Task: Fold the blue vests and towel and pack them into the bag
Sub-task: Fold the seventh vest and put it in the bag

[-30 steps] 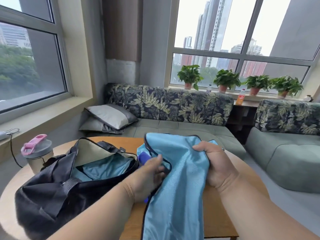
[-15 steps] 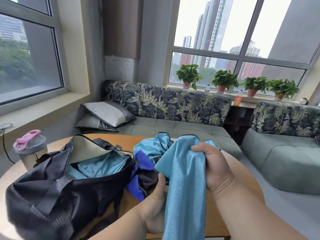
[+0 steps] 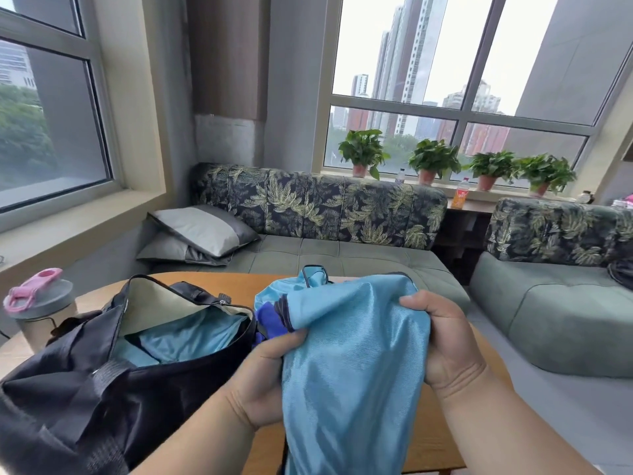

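Note:
A light blue vest with dark trim hangs in front of me over the round wooden table. My left hand grips its left edge and my right hand grips its upper right edge. A darker blue cloth peeks out behind the vest near my left hand. To the left stands the black bag, unzipped and wide open, with light blue fabric lying inside it.
A shaker bottle with a pink lid stands on the table's left edge behind the bag. Beyond the table are a leaf-patterned sofa with grey pillows, a second sofa at the right, and potted plants on the window sill.
My left hand came up from under the vest and now grips its left edge higher. The vest has been drawn wider between both hands.

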`<state>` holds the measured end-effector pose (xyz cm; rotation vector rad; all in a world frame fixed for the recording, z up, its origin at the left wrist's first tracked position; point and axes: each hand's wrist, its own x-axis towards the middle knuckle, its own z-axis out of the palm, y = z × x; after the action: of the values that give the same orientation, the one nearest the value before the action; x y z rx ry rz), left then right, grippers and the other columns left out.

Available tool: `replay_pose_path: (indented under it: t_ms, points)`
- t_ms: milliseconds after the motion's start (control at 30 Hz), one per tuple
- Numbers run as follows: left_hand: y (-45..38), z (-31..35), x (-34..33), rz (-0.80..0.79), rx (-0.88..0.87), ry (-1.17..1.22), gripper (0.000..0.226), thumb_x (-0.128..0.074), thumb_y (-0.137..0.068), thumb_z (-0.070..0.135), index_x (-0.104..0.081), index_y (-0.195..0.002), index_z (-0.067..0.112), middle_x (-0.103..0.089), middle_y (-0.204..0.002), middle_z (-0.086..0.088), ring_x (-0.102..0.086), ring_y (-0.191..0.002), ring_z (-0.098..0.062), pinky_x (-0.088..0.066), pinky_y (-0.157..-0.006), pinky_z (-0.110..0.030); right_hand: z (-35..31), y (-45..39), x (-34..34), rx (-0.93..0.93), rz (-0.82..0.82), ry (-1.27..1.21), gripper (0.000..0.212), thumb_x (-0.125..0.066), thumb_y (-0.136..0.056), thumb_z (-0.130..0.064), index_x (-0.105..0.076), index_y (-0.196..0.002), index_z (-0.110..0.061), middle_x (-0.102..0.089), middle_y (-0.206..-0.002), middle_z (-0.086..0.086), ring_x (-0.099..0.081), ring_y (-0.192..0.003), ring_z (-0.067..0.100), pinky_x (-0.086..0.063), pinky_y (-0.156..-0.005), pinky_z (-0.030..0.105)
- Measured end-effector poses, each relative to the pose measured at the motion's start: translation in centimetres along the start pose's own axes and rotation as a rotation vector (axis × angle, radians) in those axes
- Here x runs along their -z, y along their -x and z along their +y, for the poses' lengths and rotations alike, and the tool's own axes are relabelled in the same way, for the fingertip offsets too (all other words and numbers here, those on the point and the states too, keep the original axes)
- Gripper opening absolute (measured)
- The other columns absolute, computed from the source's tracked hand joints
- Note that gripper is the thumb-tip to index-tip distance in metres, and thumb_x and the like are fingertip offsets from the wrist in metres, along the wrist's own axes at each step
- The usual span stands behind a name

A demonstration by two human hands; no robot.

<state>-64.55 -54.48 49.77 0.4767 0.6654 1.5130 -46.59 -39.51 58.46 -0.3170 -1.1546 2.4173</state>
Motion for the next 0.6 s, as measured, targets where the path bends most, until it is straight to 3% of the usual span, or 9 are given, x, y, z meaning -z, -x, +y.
replay_pose_path:
  t_ms: [100,167,267,333,500,600]
  points:
    - [1.0,2.9,-1.3,-0.03,-0.066,0.007,0.082,-0.101,-0.057,0.019,-0.071,-0.131,-0.001,-0.069,-0.131,-0.024,-0.072,-0.111,-0.04,-0.06,-0.096,-0.051,-0.4,0.3,0.1,0.055,0.03,-0.045,0.048,-0.063,-0.076,-0.01,-0.068,-0.121,0.006,-0.072,-0.107,0.026,-0.075,-0.088,0.04,-0.063,-0.074,0.047]
    - [1.5,4.2,-2.3,-0.046,-0.097,0.001,0.085,-0.1,-0.058,0.021,-0.068,-0.133,-0.003,-0.07,-0.127,-0.026,-0.073,-0.108,-0.041,-0.061,-0.091,-0.05,-0.6,0.0,0.4,0.054,0.064,-0.078,0.047,-0.047,-0.084,-0.01,-0.069,-0.122,0.008,-0.072,-0.11,0.027,-0.074,-0.092,0.04,-0.063,-0.078,0.047]
    - [1.8,4.7,-3.5,-0.028,-0.063,-0.072,0.086,-0.098,-0.06,0.021,-0.065,-0.134,-0.006,-0.071,-0.124,-0.027,-0.074,-0.104,-0.04,-0.061,-0.091,-0.047,-0.2,-0.4,0.5,0.052,0.167,-0.107,0.057,-0.049,-0.088,-0.011,-0.056,-0.14,0.012,-0.063,-0.135,0.031,-0.065,-0.12,0.043,-0.047,-0.11,0.052]
    - [1.7,4.4,-3.7,0.018,-0.04,-0.106,0.084,-0.095,-0.061,0.019,-0.064,-0.135,-0.007,-0.071,-0.123,-0.026,-0.074,-0.102,-0.039,-0.061,-0.092,-0.047,0.7,-0.6,0.8,0.046,0.217,-0.121,0.057,-0.049,-0.091,-0.012,-0.053,-0.144,0.01,-0.057,-0.144,0.031,-0.056,-0.134,0.044,-0.039,-0.118,0.054]
    - [1.5,3.8,-3.9,0.117,-0.12,-0.144,0.067,-0.079,-0.076,0.014,-0.063,-0.139,-0.002,-0.064,-0.136,-0.03,-0.072,-0.102,-0.039,-0.06,-0.096,-0.052,2.5,0.0,2.0,-0.018,0.223,-0.081,0.061,-0.055,-0.092,-0.007,-0.045,-0.152,0.004,-0.063,-0.135,0.024,-0.064,-0.119,0.04,-0.057,-0.095,0.048]
    - [1.3,3.8,-4.0,0.156,-0.182,-0.167,0.056,-0.071,-0.081,0.01,-0.065,-0.137,0.006,-0.064,-0.135,-0.03,-0.07,-0.105,-0.041,-0.056,-0.098,-0.056,2.3,0.5,2.8,0.058,0.254,-0.191,0.06,-0.056,-0.094,-0.008,-0.047,-0.153,-0.005,-0.061,-0.142,0.024,-0.062,-0.129,0.04,-0.054,-0.102,0.05]
